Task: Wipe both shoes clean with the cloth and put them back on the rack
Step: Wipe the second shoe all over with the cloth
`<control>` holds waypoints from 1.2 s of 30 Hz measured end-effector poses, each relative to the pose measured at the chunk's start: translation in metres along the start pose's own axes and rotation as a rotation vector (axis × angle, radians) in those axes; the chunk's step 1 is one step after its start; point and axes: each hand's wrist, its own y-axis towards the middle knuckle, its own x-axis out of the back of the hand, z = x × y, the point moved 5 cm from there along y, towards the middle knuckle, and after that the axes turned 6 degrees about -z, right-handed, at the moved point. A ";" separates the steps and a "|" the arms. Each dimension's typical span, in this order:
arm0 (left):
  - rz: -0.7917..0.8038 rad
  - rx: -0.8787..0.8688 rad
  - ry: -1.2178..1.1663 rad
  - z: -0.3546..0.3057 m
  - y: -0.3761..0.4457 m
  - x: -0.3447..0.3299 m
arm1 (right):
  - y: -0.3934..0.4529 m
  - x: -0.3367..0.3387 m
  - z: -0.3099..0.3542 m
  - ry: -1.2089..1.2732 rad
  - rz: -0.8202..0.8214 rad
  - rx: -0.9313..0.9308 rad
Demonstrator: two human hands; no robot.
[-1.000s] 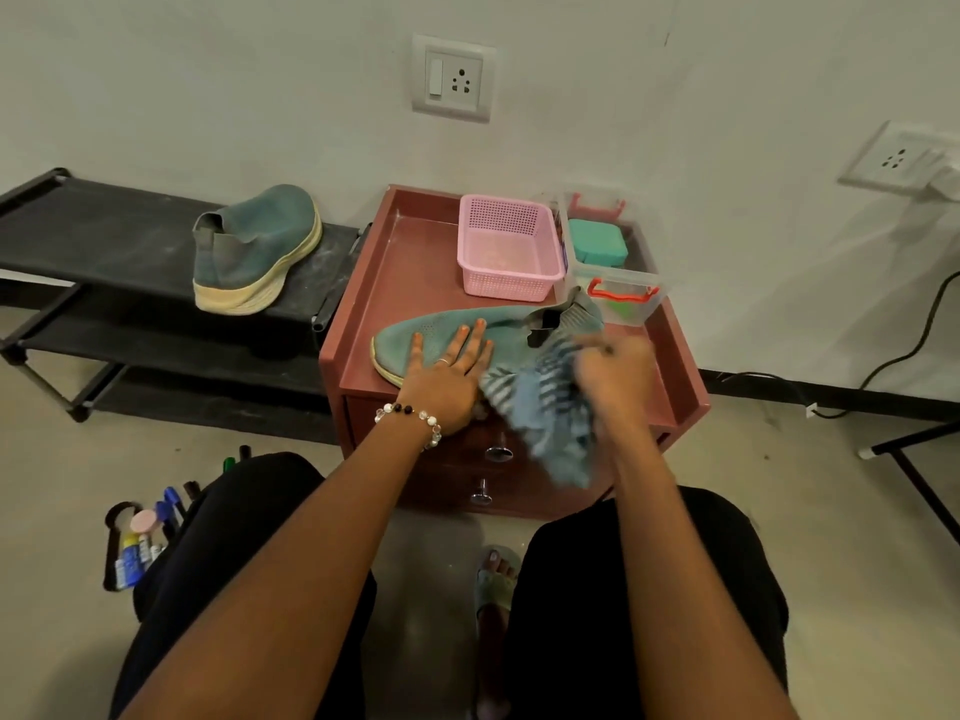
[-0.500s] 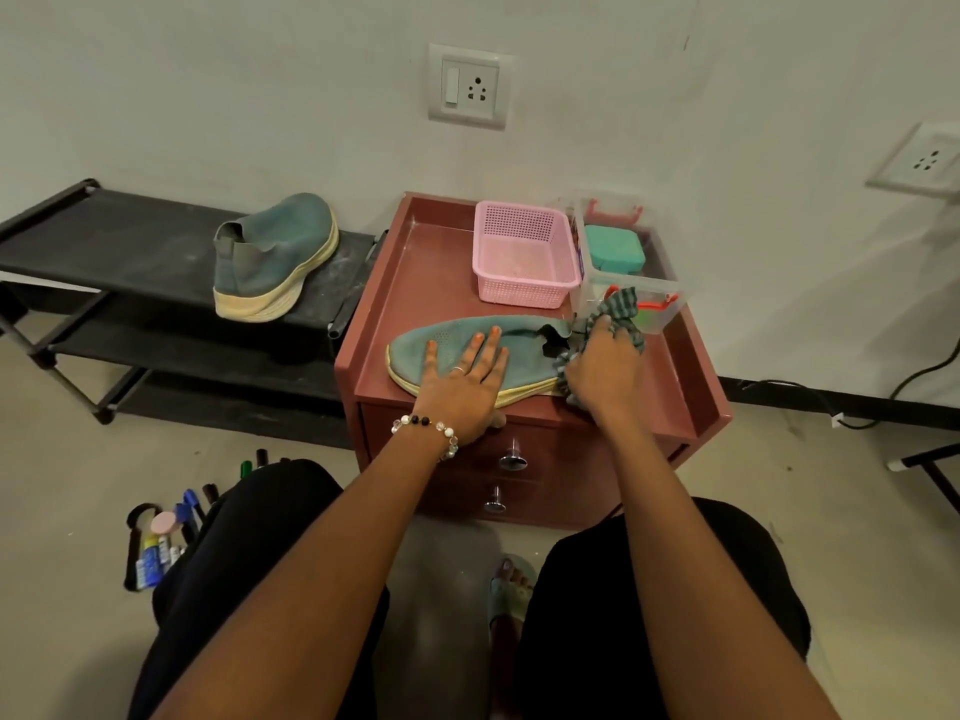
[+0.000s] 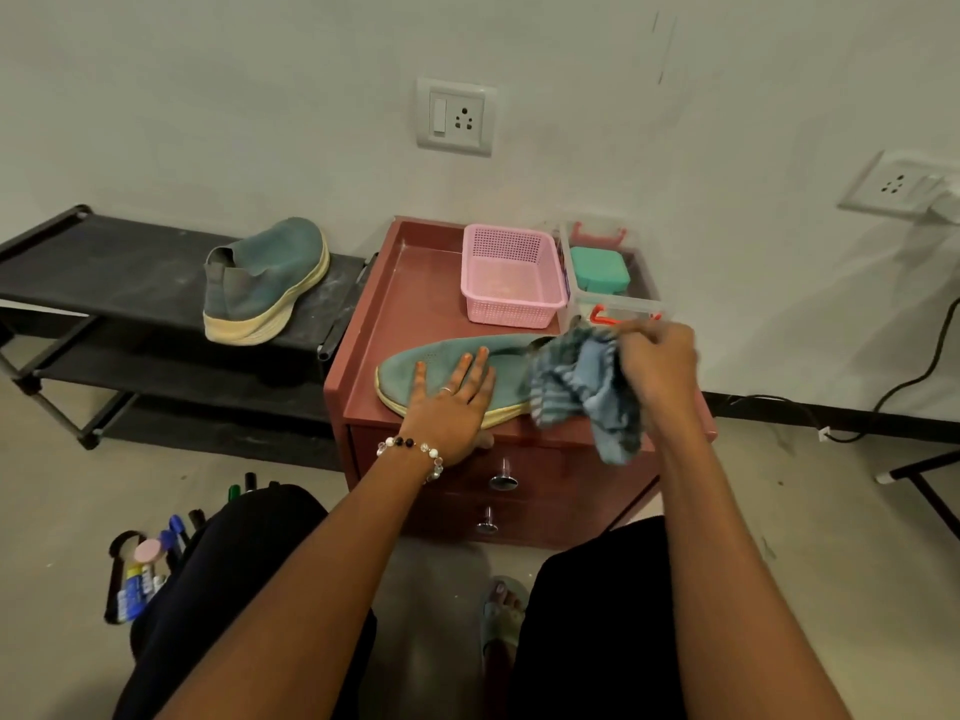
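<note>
A teal slip-on shoe [image 3: 415, 363] lies on its side on the red-brown drawer cabinet [image 3: 415, 283], toe to the left. My left hand [image 3: 452, 402] presses flat on its upper, fingers straight. My right hand [image 3: 660, 366] grips a blue striped cloth [image 3: 582, 392] bunched over the shoe's heel end, which it hides. The second teal shoe [image 3: 265, 278] stands upright on the top shelf of the black rack [image 3: 104, 272] to the left.
A pink basket [image 3: 511, 275] and a clear box with a green case [image 3: 602, 275] sit at the cabinet's back. Markers and small items [image 3: 150, 563] lie on the floor at the lower left. A cable [image 3: 914, 376] runs along the right wall. My knees are below.
My right hand lifted the cloth off the heel and moved it right, so it hangs looser now. The left hand stayed pressed on the shoe.
</note>
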 end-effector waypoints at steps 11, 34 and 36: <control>-0.036 0.027 0.029 -0.003 -0.002 0.001 | -0.011 -0.074 -0.025 -1.136 0.228 0.464; 0.011 -0.041 0.027 0.001 0.002 0.005 | 0.023 -0.022 -0.021 -0.236 0.222 0.158; 0.008 -0.040 0.030 0.001 0.001 0.005 | 0.007 -0.056 -0.024 -0.755 0.358 0.404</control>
